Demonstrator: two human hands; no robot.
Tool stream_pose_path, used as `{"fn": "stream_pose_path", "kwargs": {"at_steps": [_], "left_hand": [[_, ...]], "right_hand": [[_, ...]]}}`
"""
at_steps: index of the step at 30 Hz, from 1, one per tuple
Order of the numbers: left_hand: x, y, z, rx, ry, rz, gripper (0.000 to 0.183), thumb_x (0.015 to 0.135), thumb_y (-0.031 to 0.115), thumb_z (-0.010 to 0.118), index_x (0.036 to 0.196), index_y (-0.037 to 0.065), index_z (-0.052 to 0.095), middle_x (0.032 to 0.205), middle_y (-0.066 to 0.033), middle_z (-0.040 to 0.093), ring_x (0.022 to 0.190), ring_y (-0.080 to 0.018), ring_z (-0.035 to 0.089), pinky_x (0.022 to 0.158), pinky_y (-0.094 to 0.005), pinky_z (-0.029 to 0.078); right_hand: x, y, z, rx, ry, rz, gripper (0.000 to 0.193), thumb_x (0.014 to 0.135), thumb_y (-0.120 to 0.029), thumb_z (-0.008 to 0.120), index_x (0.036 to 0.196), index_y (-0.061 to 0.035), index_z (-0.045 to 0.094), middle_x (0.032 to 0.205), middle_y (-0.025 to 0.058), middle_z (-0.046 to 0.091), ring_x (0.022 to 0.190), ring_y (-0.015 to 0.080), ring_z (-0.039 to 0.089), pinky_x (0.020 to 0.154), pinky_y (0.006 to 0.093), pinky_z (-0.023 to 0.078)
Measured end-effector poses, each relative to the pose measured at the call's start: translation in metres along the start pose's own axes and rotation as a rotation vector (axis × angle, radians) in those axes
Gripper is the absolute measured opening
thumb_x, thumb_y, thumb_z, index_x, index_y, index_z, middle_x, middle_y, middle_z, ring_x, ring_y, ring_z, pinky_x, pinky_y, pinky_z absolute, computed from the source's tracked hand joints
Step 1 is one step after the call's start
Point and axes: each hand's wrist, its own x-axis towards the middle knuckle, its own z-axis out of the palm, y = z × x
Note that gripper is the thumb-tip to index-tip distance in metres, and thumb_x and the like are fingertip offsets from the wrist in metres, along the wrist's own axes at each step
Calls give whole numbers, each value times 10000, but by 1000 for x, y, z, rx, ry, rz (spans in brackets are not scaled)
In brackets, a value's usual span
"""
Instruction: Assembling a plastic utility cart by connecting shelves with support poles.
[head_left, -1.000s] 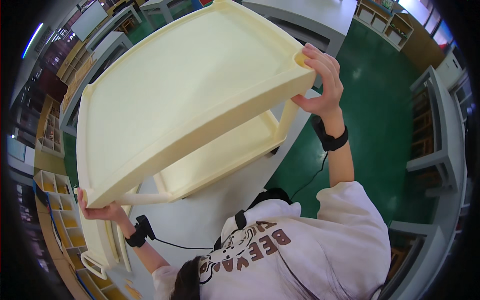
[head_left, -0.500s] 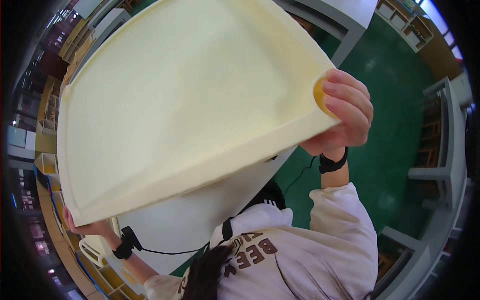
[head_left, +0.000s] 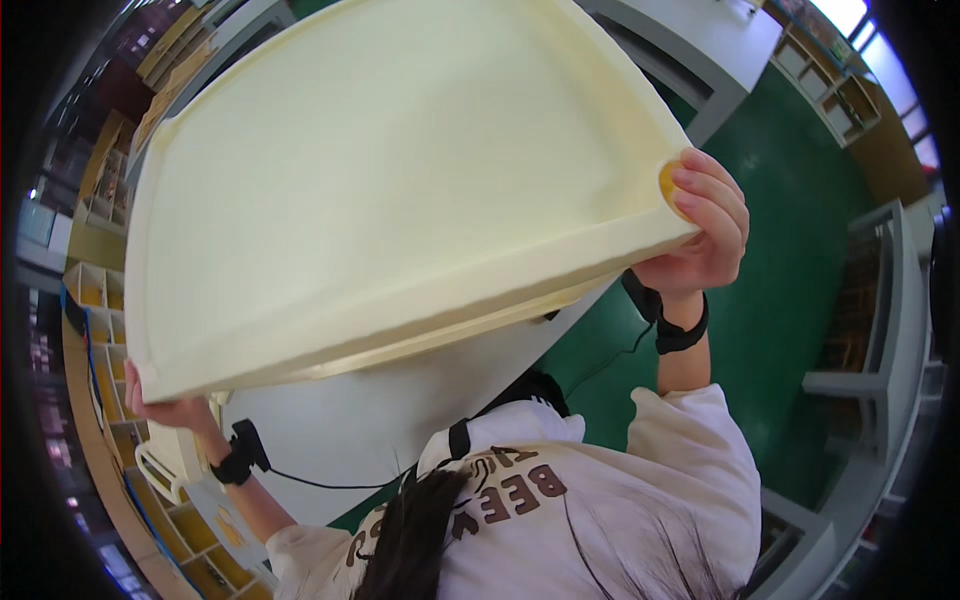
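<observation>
Head view: right hand [head_left: 705, 228] and, seemingly, partly hidden left hand [head_left: 175, 411] grip the cream rimmed tray [head_left: 390, 190] by corners; even support should limit twisting.

Green floor [head_left: 790, 200] spreads past the right edge of a pale grey worktop [head_left: 400, 430], with a long grey table [head_left: 897, 320] farther right. Beyond the worktop's left edge stands cubby shelving [head_left: 90, 292]. Bright windows [head_left: 893, 80] light the room's far right.

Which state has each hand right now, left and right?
Left hand: closed, holding the cream tray at its near left corner.
Right hand: closed, holding the same tray at its right corner.
</observation>
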Motion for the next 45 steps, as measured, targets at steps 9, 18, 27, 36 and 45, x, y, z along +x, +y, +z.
{"fn": "stream_pose_path", "kwargs": {"at_steps": [9,18,27,36,45], "left_hand": [[0,11,-3,-147,-49,-119,475,640,185,649,996,23,379,1075,-172,435,1046,-304,410,898,-380,314],[11,66,-51,-308,-319,-25,516,576,111,534,1069,3,427,1104,-212,438,1025,-351,412,885,-415,307],[-7,85,-73,-862,-443,-87,728,513,180,564,1206,142,346,1256,-228,318,1171,-382,292,911,-463,293],[-14,27,-27,-753,-267,-641,642,654,53,531,1239,100,272,1307,-155,252,1194,-290,278,935,-416,269],[16,-72,37,-967,-337,-1099,653,745,242,491,1297,188,146,1296,-74,291,1185,-208,256,928,-368,193]], "right_hand": [[1,4,-12,-108,-265,86,608,509,-98,720,1052,-12,462,1100,190,495,1018,309,488,867,386,336],[34,44,5,-264,-720,314,905,510,-383,695,1277,-142,279,1318,41,297,1156,235,365,958,493,156],[72,31,40,-474,-365,8,583,748,-213,548,1266,-151,286,1318,141,239,1210,310,232,936,482,199],[64,-196,66,155,-823,-94,529,627,-414,625,1067,-140,514,1130,57,477,1036,207,461,885,646,111],[36,-184,83,240,-757,-94,414,597,-423,643,897,-186,485,1054,29,472,1047,250,446,881,632,187]]}}
